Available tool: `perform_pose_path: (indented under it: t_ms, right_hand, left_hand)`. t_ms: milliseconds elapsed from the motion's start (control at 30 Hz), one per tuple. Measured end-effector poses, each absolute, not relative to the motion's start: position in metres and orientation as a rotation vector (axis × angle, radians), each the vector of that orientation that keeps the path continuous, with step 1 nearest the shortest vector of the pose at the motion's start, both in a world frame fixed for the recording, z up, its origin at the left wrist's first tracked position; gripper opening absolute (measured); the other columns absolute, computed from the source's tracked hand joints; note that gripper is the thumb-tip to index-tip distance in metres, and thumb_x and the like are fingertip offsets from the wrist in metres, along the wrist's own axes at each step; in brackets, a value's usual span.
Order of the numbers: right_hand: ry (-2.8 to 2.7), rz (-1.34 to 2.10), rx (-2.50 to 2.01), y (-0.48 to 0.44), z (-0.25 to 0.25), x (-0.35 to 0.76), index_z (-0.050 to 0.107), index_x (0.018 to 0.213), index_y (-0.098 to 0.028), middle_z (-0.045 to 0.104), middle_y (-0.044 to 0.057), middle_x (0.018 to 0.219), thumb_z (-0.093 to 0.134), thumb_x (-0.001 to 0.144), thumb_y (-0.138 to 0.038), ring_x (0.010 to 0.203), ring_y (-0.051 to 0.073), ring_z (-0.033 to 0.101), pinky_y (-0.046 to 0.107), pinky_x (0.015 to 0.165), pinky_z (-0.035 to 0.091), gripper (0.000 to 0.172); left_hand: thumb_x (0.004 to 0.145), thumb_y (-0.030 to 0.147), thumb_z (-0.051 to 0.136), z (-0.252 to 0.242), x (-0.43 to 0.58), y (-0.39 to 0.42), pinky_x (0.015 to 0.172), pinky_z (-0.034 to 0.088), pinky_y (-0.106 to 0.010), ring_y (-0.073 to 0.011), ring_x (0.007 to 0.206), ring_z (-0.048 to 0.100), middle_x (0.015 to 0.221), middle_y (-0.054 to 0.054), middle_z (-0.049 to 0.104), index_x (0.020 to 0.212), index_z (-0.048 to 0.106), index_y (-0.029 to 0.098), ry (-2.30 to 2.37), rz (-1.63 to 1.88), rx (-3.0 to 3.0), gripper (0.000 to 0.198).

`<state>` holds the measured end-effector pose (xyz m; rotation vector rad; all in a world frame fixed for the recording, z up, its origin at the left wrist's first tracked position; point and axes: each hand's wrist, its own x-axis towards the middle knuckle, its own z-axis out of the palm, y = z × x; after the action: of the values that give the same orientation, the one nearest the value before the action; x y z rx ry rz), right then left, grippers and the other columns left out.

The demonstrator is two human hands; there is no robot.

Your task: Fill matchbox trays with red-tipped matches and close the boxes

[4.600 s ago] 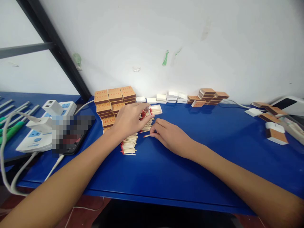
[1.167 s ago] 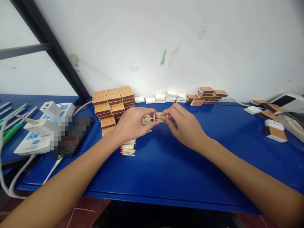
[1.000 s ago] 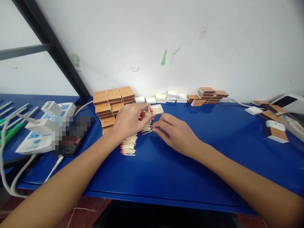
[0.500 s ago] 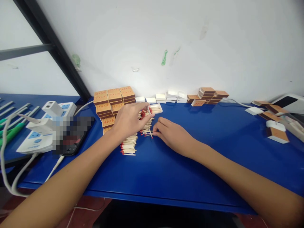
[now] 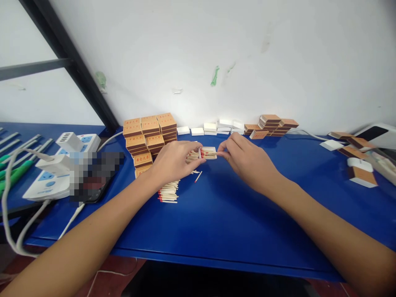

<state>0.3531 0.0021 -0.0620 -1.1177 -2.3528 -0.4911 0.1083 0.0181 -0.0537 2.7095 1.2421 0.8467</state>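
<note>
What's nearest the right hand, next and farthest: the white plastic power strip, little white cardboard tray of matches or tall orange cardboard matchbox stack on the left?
In the head view, from the right hand:
1. Little white cardboard tray, just left.
2. Tall orange cardboard matchbox stack, farther left.
3. White plastic power strip, far left.

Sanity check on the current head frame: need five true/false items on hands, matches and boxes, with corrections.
1. The left hand holds a white tray with matches in it. True.
2. The right hand is well away from that tray. False: it is at the tray's right end, seemingly pinching a match.
3. A loose match lies slanted on the blue table. True.
4. The white boxes sit left of the orange matchbox stack. False: right of it.
5. The loose match has a red head. True.
</note>
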Motion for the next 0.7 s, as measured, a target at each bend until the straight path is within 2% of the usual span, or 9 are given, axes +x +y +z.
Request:
perform_pose_path:
  t_ms: [200,433,600,700]
  right_hand:
    - [-2.369,-0.411,-1.149,0.000,-0.065,0.347,0.061,0.103,-0.018,0.060,0.011,0.098,0.041,0.109,-0.028,0.090,0.024,0.058,0.033,0.070,0.044,0.024]
    - [-2.343,-0.220,-1.102,-0.009,-0.056,0.345,0.062,0.106,-0.019,0.063,0.010,0.100,0.044,0.108,-0.031,0.086,0.023,0.060,0.035,0.072,0.046,0.022]
    - [-2.541,0.075,-0.958,-0.013,-0.071,0.333,0.064,0.111,-0.022,0.061,0.008,0.105,0.046,0.108,-0.027,0.088,0.020,0.060,0.032,0.075,0.049,0.019]
    - [-2.571,0.212,-0.977,-0.011,-0.080,0.328,0.063,0.105,-0.021,0.060,0.008,0.105,0.048,0.107,-0.026,0.089,0.020,0.061,0.032,0.077,0.050,0.016]
  left_hand:
    - [0.093,0.043,0.071,-0.053,0.113,0.015,0.071,0.050,-0.029,-0.0189,0.078,0.072,0.081,-0.001,0.075,0.119,0.075,0.023,1.131,0.891,2.669,0.033]
    - [0.093,0.047,0.070,-0.049,0.109,0.017,0.060,0.042,-0.029,-0.0185,0.067,0.066,0.072,-0.001,0.071,0.114,0.076,0.023,1.304,0.921,2.637,0.033]
    - [0.093,0.044,0.071,-0.046,0.108,0.019,0.061,0.041,-0.030,-0.0198,0.069,0.067,0.077,-0.002,0.073,0.109,0.076,0.022,1.409,0.955,2.615,0.028]
    - [0.094,0.044,0.070,-0.045,0.108,0.019,0.062,0.041,-0.030,-0.0203,0.071,0.067,0.079,-0.003,0.074,0.109,0.076,0.021,1.440,0.945,2.615,0.028]
